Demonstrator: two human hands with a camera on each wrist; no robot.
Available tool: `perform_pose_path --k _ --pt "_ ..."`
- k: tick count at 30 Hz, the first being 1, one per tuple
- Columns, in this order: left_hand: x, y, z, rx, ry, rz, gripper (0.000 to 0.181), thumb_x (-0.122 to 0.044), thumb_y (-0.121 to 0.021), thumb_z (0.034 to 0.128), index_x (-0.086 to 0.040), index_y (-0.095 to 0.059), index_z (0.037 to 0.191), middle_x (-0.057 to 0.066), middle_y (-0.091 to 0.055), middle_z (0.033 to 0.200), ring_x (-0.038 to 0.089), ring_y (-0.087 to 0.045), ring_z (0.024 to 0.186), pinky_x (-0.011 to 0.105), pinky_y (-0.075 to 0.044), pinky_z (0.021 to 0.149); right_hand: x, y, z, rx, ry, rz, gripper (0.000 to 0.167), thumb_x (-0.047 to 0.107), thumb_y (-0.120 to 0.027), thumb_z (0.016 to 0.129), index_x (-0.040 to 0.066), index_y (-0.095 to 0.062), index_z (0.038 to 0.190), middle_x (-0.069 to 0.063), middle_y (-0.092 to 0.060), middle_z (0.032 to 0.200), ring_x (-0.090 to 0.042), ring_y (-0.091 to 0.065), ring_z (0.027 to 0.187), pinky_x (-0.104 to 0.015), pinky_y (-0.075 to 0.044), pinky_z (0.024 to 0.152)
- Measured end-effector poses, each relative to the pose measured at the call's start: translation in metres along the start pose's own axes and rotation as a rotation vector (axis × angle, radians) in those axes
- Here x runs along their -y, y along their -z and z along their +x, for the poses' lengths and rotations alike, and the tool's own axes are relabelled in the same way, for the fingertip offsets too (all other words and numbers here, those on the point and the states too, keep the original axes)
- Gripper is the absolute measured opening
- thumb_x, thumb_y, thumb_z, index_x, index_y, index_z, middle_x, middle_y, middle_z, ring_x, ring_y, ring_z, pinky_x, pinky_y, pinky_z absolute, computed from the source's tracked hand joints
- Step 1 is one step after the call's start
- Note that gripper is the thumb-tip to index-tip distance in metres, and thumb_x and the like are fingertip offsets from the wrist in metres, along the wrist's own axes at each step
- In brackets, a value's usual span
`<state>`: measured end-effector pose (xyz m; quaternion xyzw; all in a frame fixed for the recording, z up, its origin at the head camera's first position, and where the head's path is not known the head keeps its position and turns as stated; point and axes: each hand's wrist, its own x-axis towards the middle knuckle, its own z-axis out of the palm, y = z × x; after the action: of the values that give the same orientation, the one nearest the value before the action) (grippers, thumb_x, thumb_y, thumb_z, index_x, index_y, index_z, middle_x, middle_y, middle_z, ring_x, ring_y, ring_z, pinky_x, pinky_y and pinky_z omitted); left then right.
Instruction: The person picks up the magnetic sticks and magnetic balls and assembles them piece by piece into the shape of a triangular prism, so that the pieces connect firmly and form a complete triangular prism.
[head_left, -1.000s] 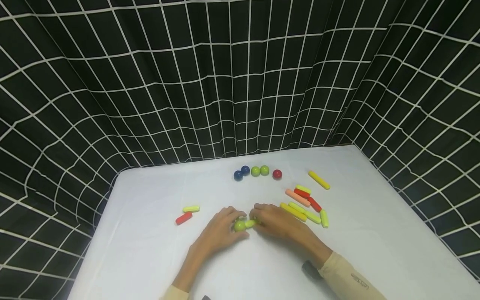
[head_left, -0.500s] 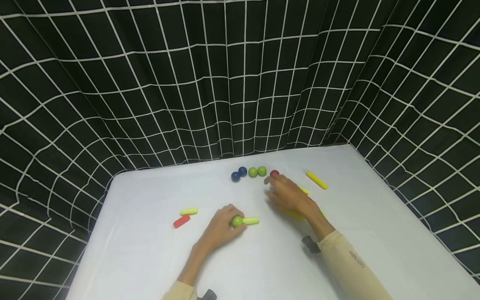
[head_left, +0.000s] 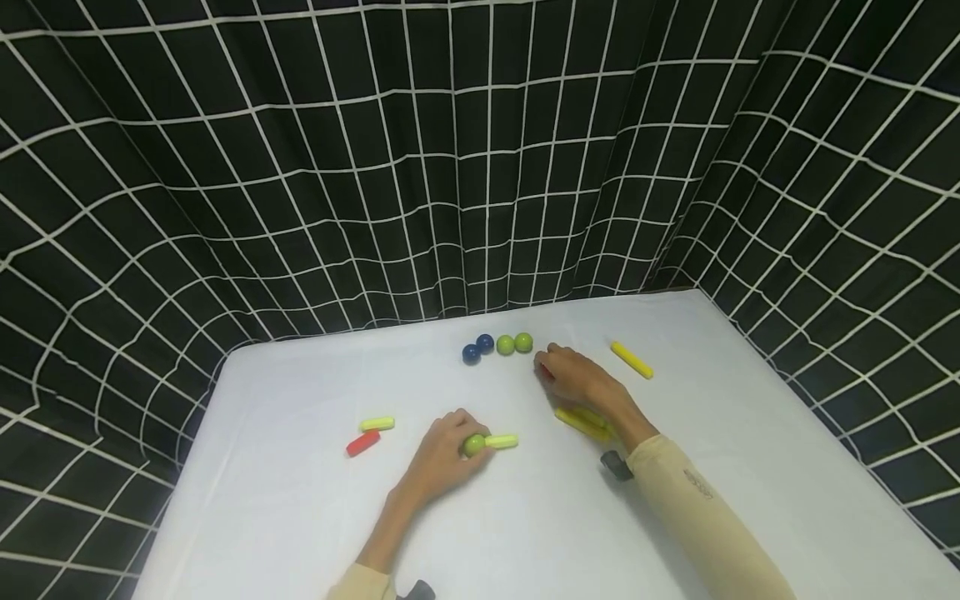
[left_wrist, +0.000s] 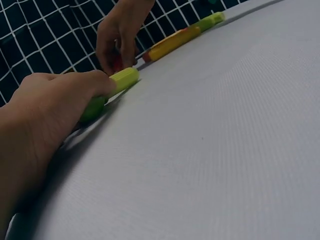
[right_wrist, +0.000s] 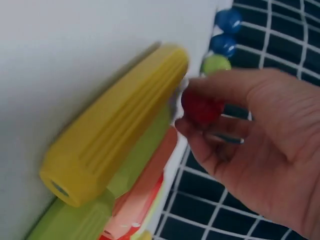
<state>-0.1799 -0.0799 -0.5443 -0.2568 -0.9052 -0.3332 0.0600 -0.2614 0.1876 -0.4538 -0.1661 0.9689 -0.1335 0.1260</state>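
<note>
Left hand point(head_left: 447, 450) low over the white table point(head_left: 300, 517), fingers and thumb curled round a green ball point(head_left: 474, 445); a short lime stick point(head_left: 502, 441) runs out from the ball toward the person's right, near end against it, lying roughly level. Left wrist view shows the thumb laid along the top where ball and stick meet. Right hand point(head_left: 573, 379) reaches farther forward, fingers bent, pinching a red ball point(right_wrist: 202, 106) between thumb and fingertips; from the head view the ball is mostly covered by the hand, and I cannot tell whether it is clear of the cloth. Under the right wrist, a thick yellow stick point(head_left: 581, 423) with grooved sides and a hole in its end, a salmon stick point(right_wrist: 145, 185) and green sticks point(right_wrist: 147, 152) packed alongside it. Just left of the right hand, toward the far edge, a pair of light-green balls point(head_left: 506, 344) sits beside a pair of blue balls point(head_left: 471, 354), all in a loose row. Farther right, a lone yellow rod point(head_left: 632, 359) lies aslant. Well to the left, a pale lime piece point(head_left: 377, 423) and a red piece point(head_left: 363, 442) lie close together at an angle. Black curtain point(head_left: 337, 125) with white grid lines behind; beige sleeves point(head_left: 705, 517) on both arms.
</note>
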Motion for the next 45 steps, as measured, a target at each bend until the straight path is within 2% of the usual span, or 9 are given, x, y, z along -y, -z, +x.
perform_pose_path --k 5,11,22,27,31,34,37,41,45 --pt "0.001 -0.001 0.000 -0.012 0.000 -0.038 0.021 -0.035 -0.075 0.0953 -0.023 -0.076 0.112 -0.014 -0.063 0.096 0.003 -0.050 0.086 0.022 -0.045 0.080 0.017 -0.005 -0.024 0.026 0.119 0.098 0.028 0.013 -0.074 0.096 0.008 -0.069 0.123 0.000 -0.065 0.097 -0.015 -0.058 0.090 -0.030 -0.054 0.085" --pt "0.002 -0.002 0.000 -0.044 -0.034 -0.041 0.018 -0.033 -0.076 0.0952 -0.023 -0.076 0.110 -0.013 -0.062 0.095 0.002 -0.050 0.084 0.020 -0.046 0.076 0.034 -0.020 -0.046 0.095 0.247 0.089 0.024 0.018 -0.078 0.094 0.016 -0.071 0.116 0.008 -0.062 0.092 -0.009 -0.057 0.086 -0.023 -0.051 0.080" --pt "0.002 0.000 -0.002 -0.010 -0.017 -0.059 0.026 -0.039 -0.077 0.0939 -0.025 -0.073 0.116 -0.013 -0.063 0.104 0.002 -0.052 0.091 0.023 -0.050 0.083 0.040 -0.022 -0.058 0.108 0.220 0.064 0.040 0.019 -0.080 0.092 0.016 -0.067 0.129 0.006 -0.060 0.096 -0.009 -0.056 0.085 -0.024 -0.052 0.077" --pt "0.002 0.001 -0.002 -0.007 -0.016 -0.059 0.021 -0.037 -0.078 0.0932 -0.024 -0.076 0.109 -0.014 -0.063 0.098 0.002 -0.051 0.088 0.024 -0.048 0.082 0.026 -0.006 -0.073 0.083 0.150 0.065 0.045 0.020 -0.079 0.092 0.013 -0.064 0.134 -0.001 -0.067 0.109 -0.014 -0.061 0.094 -0.033 -0.058 0.086" --pt "0.002 0.002 -0.002 -0.002 -0.015 -0.065 0.021 -0.037 -0.078 0.0937 -0.023 -0.077 0.110 -0.014 -0.063 0.097 0.002 -0.051 0.087 0.024 -0.048 0.082 0.000 0.014 -0.090 0.037 0.020 0.068 0.040 0.023 -0.070 0.099 0.009 -0.062 0.136 -0.009 -0.067 0.114 -0.021 -0.062 0.093 -0.041 -0.058 0.082" --pt "0.001 0.003 -0.001 0.006 -0.012 -0.069 0.022 -0.037 -0.078 0.0937 -0.023 -0.077 0.110 -0.014 -0.064 0.097 0.002 -0.052 0.088 0.025 -0.048 0.083 -0.025 0.022 -0.103 0.072 -0.128 0.047 0.037 0.024 -0.066 0.102 0.007 -0.059 0.133 -0.011 -0.063 0.104 -0.022 -0.058 0.083 -0.041 -0.054 0.074" --pt "0.000 0.004 -0.001 0.014 -0.015 -0.075 0.021 -0.037 -0.078 0.0936 -0.024 -0.076 0.111 -0.015 -0.063 0.096 0.002 -0.051 0.087 0.025 -0.048 0.083 -0.048 0.022 -0.114 0.148 -0.240 0.038 0.038 0.021 -0.066 0.101 0.005 -0.055 0.134 -0.011 -0.061 0.100 -0.024 -0.057 0.085 -0.044 -0.053 0.075" --pt "0.000 0.004 -0.003 0.006 -0.021 -0.083 0.021 -0.036 -0.079 0.0923 -0.026 -0.075 0.111 -0.016 -0.062 0.095 0.002 -0.051 0.086 0.026 -0.047 0.084 -0.064 0.014 -0.122 0.191 -0.277 0.080 0.045 0.019 -0.061 0.102 0.002 -0.048 0.143 -0.014 -0.063 0.108 -0.027 -0.058 0.093 -0.046 -0.053 0.079" --pt "0.000 0.004 -0.003 0.009 -0.015 -0.089 0.023 -0.036 -0.080 0.0917 -0.027 -0.074 0.112 -0.017 -0.062 0.096 0.002 -0.050 0.086 0.027 -0.046 0.085 -0.068 0.008 -0.126 0.155 -0.266 0.100 0.045 0.015 -0.058 0.103 0.001 -0.047 0.144 -0.017 -0.063 0.109 -0.028 -0.059 0.093 -0.045 -0.052 0.076"
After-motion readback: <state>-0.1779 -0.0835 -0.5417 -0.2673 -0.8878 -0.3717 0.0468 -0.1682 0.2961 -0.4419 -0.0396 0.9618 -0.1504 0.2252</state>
